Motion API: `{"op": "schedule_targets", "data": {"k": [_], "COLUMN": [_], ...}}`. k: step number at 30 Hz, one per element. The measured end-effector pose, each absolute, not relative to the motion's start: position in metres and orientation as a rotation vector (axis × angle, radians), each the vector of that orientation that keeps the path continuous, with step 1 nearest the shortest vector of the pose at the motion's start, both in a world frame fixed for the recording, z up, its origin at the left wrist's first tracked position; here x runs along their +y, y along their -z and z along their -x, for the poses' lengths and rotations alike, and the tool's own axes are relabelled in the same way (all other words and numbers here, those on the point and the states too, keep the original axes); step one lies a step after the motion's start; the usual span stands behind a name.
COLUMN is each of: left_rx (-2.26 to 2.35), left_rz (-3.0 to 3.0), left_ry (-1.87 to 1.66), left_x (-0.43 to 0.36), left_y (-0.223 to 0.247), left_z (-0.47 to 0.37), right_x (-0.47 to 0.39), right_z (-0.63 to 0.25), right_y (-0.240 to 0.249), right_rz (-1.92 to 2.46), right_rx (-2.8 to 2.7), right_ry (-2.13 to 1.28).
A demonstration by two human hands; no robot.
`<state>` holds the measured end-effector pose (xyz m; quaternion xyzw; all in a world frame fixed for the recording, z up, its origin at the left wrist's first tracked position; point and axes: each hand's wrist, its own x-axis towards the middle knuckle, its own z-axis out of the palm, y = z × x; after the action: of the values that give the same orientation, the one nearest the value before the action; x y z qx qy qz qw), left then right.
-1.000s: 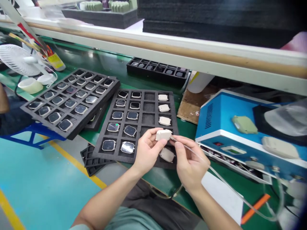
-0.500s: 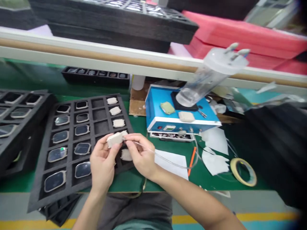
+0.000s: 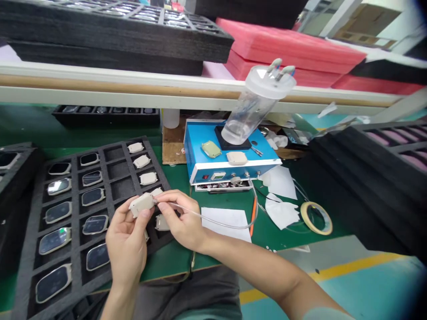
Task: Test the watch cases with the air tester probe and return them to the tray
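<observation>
— What sort of place is this?
— A factory assembly line: a green counter point(image 3: 213, 186) carries black foam trays point(image 3: 110, 178) of small screened devices, just left of the grip.
— What else shows it?
— A blue test box point(image 3: 230, 166) beyond, stacked trays point(image 3: 110, 33) on a shelf, yellow floor lines point(image 3: 350, 269).

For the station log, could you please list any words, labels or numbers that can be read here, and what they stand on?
None can be read.
Blue box: its small front display and markings are too blurred to read.
White paper sheets: no print shows.
Watch case in the left hand: no marking visible.
</observation>
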<state>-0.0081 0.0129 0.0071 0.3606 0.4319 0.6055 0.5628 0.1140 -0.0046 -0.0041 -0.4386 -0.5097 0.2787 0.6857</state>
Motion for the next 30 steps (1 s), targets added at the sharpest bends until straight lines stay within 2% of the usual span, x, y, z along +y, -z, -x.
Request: {"op": "schedule_targets", "data": {"k": [30], "left_rx": [1.008], "left_rz": [-0.857], "left_ry": [-1.428], "left_x": [0.0133], "left_y": [-0.0071], "left_z": [0.0078], "right_x": [-0.0041], "right_z": [-0.1152], "right_y": [0.0030], "right_rz": [0.995], "right_rx": [-1.159], "right_ry": [-0.607]}}
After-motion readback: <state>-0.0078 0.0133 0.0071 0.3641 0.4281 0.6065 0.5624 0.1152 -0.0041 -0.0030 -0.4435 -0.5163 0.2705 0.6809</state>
